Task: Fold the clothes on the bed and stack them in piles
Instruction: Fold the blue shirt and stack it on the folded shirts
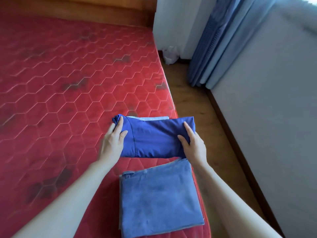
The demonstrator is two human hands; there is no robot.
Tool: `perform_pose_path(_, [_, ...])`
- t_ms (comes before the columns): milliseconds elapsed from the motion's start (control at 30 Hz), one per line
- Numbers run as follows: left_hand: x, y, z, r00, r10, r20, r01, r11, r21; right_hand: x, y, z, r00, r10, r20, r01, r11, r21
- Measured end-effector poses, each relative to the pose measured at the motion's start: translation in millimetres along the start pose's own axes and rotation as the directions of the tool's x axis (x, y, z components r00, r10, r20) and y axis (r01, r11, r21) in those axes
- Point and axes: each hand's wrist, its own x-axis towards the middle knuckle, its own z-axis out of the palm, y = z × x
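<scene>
A folded dark blue garment (152, 137) lies on the red quilted mattress (60, 79) near its right edge, on top of a pale blue folded piece (149, 118) that peeks out behind it. My left hand (114, 138) grips the garment's left end, thumb on top and fingers along its side. My right hand (192, 140) grips its right end the same way. Closer to me sits a pile of lighter blue folded clothes (159, 198), apart from the dark garment.
The mattress's right edge (173, 103) drops to a wooden floor (193, 103). Blue curtains (221, 43) hang by a grey wall (267, 100) on the right. A white crumpled bag (169, 54) lies on the floor in the corner. A wooden headboard (85, 7) runs along the far side.
</scene>
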Motion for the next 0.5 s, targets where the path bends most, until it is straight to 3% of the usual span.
perform_pose_path(233, [95.0,8.2,18.1,0.994,0.046,-0.102,-0.045,0.999,0.018,105.5,-11.4,-0.3,0.995,-0.065,-0.075,0.065,0.998,-0.003])
perform_pose_path(500, [159.6,-70.1,92.0,0.993,-0.023,-0.112,0.023,1.0,-0.007,189.4,16.3,90.2,0.992,-0.097,-0.076,0.093,0.994,-0.063])
